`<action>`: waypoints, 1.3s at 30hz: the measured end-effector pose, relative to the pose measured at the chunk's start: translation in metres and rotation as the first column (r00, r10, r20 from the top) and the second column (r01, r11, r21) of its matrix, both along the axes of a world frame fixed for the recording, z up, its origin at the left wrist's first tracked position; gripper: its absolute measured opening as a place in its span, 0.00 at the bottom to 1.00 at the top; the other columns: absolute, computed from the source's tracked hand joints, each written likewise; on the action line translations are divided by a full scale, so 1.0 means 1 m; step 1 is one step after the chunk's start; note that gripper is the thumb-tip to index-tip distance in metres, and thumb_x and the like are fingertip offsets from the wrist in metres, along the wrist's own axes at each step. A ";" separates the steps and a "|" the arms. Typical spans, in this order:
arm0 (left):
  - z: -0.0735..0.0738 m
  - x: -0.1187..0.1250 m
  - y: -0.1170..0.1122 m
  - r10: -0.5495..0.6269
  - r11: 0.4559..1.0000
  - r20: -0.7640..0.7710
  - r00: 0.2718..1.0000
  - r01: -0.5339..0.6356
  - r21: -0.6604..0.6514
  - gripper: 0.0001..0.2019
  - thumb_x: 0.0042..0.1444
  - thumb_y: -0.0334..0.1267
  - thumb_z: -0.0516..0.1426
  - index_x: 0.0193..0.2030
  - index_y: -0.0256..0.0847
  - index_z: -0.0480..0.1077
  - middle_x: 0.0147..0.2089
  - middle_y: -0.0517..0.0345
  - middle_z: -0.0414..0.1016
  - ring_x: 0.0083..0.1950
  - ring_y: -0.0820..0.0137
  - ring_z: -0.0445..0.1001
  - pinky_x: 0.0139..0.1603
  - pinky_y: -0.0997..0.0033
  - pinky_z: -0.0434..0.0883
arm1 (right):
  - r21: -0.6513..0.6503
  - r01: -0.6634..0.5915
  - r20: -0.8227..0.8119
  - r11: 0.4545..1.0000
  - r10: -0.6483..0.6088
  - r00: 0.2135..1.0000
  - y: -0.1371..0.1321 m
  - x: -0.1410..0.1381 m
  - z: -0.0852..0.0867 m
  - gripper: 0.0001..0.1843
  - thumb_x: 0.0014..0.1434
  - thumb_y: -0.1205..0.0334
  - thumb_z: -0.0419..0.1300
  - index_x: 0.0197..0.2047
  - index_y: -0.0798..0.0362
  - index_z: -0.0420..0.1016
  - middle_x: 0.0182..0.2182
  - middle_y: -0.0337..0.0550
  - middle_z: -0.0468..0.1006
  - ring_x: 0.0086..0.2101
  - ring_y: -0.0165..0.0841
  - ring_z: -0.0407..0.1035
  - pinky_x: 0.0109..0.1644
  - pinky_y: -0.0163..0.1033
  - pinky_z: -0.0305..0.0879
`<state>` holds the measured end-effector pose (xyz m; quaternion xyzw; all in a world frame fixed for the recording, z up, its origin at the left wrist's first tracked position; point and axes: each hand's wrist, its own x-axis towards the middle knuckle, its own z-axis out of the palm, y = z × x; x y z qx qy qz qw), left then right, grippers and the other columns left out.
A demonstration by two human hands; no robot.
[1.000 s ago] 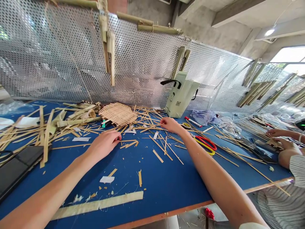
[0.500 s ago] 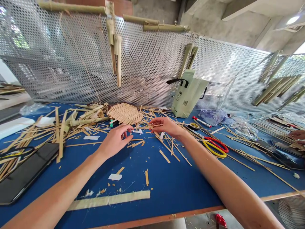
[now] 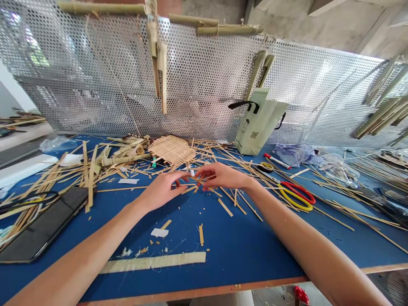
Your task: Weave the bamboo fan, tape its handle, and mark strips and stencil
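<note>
My left hand point(image 3: 163, 190) and my right hand point(image 3: 221, 176) are close together above the blue table, fingers curled towards each other. Thin bamboo strips point(image 3: 193, 178) show between the fingertips. The right fingers are closed on a strip, and the left fingertips meet its other end; how firmly they grip is hard to make out. Just behind the hands lies a woven bamboo piece point(image 3: 172, 149) with loose strip ends. Short strip offcuts point(image 3: 225, 207) are scattered beside and under the right hand.
Scissors with red and yellow handles point(image 3: 296, 196) and a red-white marker point(image 3: 278, 161) lie to the right. A pale green bag point(image 3: 258, 127) stands at the back. A black phone point(image 3: 44, 225) lies left. One flat bamboo strip point(image 3: 159, 261) lies near the front edge point(image 3: 223, 289).
My hands have come together; the right hand moved in towards the left with its strip, and the left fingertips now meet it. The view has shifted slightly.
</note>
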<state>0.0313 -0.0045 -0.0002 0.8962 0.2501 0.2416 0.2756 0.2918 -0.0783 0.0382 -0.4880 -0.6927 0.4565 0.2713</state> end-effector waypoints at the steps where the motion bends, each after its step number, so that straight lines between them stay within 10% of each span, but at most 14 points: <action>1: 0.000 0.000 0.000 0.003 1.000 -0.011 1.000 -0.003 0.017 0.21 0.66 0.47 0.60 0.63 0.47 0.79 0.44 0.54 0.87 0.38 0.61 0.82 0.37 0.63 0.75 | -0.011 -0.007 0.009 1.000 0.007 1.000 0.000 0.001 0.000 0.19 0.59 0.64 0.72 0.54 0.46 0.83 0.39 0.37 0.88 0.37 0.34 0.84 0.40 0.37 0.78; 9: -0.002 0.000 0.004 0.062 0.997 0.027 0.998 -0.063 0.039 0.16 0.67 0.43 0.59 0.58 0.48 0.80 0.54 0.58 0.89 0.42 0.60 0.86 0.48 0.60 0.79 | 0.000 0.003 0.039 1.000 -0.003 0.999 -0.002 0.012 0.005 0.17 0.61 0.61 0.71 0.54 0.47 0.82 0.41 0.39 0.88 0.34 0.33 0.82 0.40 0.38 0.80; 22: 0.002 -0.013 0.012 0.343 0.933 0.187 0.920 -0.358 0.047 0.13 0.65 0.48 0.59 0.35 0.46 0.78 0.32 0.57 0.86 0.32 0.60 0.81 0.37 0.64 0.72 | 0.153 0.260 0.209 0.953 -0.288 0.934 0.006 0.066 0.008 0.19 0.59 0.49 0.72 0.48 0.53 0.84 0.36 0.43 0.88 0.34 0.36 0.81 0.38 0.40 0.77; 29: -0.001 -0.013 0.021 0.341 0.939 0.138 0.930 -0.344 -0.005 0.15 0.64 0.51 0.57 0.32 0.45 0.75 0.27 0.57 0.77 0.28 0.62 0.72 0.31 0.65 0.61 | 0.373 0.481 0.357 0.793 -0.601 0.715 0.012 0.087 -0.002 0.06 0.62 0.61 0.66 0.36 0.54 0.84 0.32 0.48 0.88 0.37 0.45 0.82 0.48 0.48 0.77; 35: 0.000 -0.008 0.018 0.244 0.967 0.119 0.962 -0.232 -0.107 0.14 0.66 0.51 0.54 0.36 0.45 0.72 0.35 0.54 0.81 0.34 0.61 0.77 0.37 0.65 0.69 | 0.650 0.517 0.226 0.557 -0.791 0.568 0.014 0.060 -0.007 0.17 0.68 0.65 0.59 0.57 0.55 0.83 0.57 0.58 0.84 0.58 0.50 0.76 0.64 0.53 0.69; 39: 0.001 -0.005 0.010 0.171 0.976 0.113 0.979 -0.153 -0.158 0.14 0.67 0.51 0.54 0.40 0.45 0.72 0.31 0.58 0.79 0.31 0.63 0.77 0.34 0.67 0.69 | 0.617 0.303 0.264 0.727 -0.554 0.789 0.008 0.017 0.001 0.13 0.74 0.58 0.59 0.50 0.51 0.86 0.43 0.45 0.89 0.42 0.37 0.81 0.47 0.39 0.73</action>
